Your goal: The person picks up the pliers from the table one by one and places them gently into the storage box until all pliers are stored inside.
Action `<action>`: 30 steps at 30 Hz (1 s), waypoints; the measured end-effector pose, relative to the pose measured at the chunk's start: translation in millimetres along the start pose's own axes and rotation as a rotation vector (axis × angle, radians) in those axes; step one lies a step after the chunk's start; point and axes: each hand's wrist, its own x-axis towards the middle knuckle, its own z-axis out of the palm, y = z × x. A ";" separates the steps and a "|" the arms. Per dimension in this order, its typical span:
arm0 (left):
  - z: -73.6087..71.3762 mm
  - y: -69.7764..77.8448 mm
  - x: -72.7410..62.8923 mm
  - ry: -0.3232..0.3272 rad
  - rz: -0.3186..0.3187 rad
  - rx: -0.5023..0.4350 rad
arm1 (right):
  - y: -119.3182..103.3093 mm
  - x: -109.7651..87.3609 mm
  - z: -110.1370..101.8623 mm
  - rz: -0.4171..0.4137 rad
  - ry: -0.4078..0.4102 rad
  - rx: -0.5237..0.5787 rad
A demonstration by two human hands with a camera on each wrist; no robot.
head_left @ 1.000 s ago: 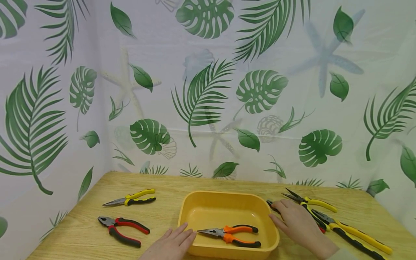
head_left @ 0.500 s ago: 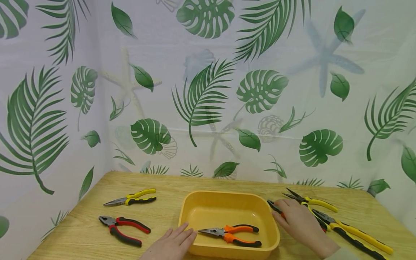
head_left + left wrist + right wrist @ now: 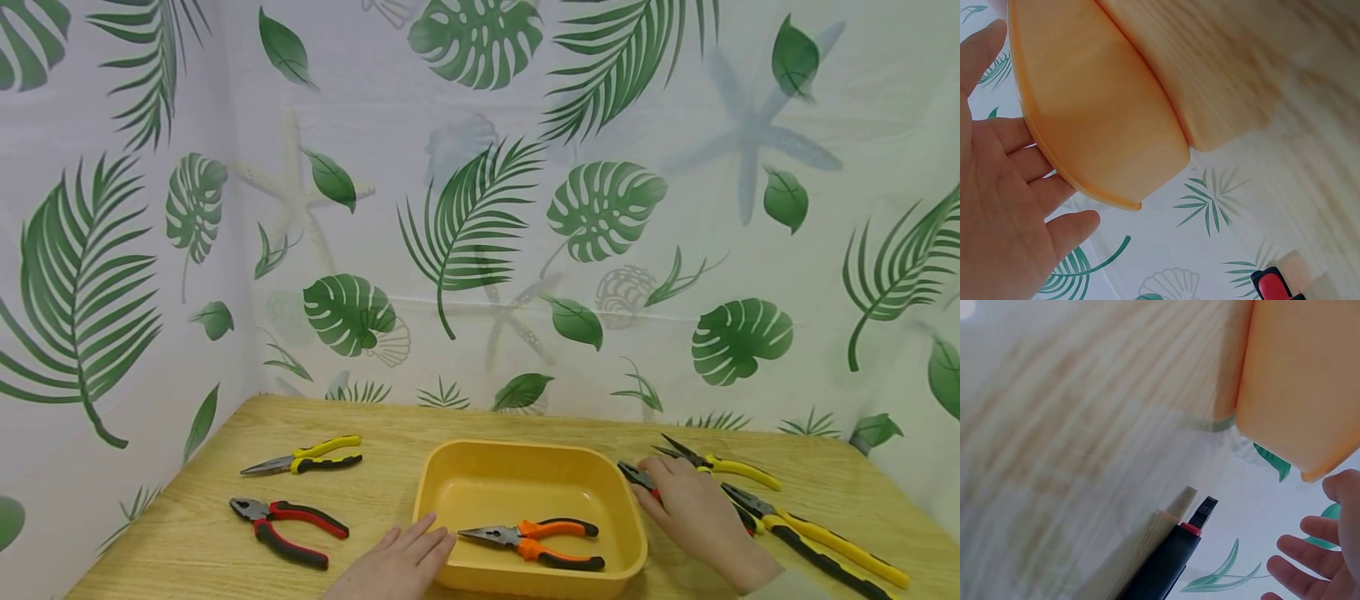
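- Right hand, grip apart, lay over red pliers at the two o'clock of the tray.
- Left hand, fingers straight, touched the tray at eight o'clock.
- Light handling, clear of yellow pliers, seemed best.

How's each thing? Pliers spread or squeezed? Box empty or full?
Yellow box, upright, not empty
Orange pliers, in box, handles spread
Left red pliers, handles spread
Left yellow pliers, handles spread
Back right yellow pliers, tips apart
Front right yellow pliers, handles apart
Right red pliers, too hidden to tell
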 end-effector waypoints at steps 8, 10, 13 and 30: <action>-0.7 0.7 -0.3 -0.005 -0.009 -0.014 | 1.9 1.8 2.0 0.014 -0.027 -0.021; -0.5 0.4 -0.1 -0.002 -0.005 -0.010 | 2.3 2.2 2.8 0.012 -0.026 -0.027; -0.1 -0.1 0.2 -0.002 -0.003 -0.008 | 3.1 2.8 4.3 0.006 -0.020 -0.030; 1.7 -0.8 0.4 0.028 0.015 0.028 | 5.5 5.7 10.6 0.013 -0.051 -0.053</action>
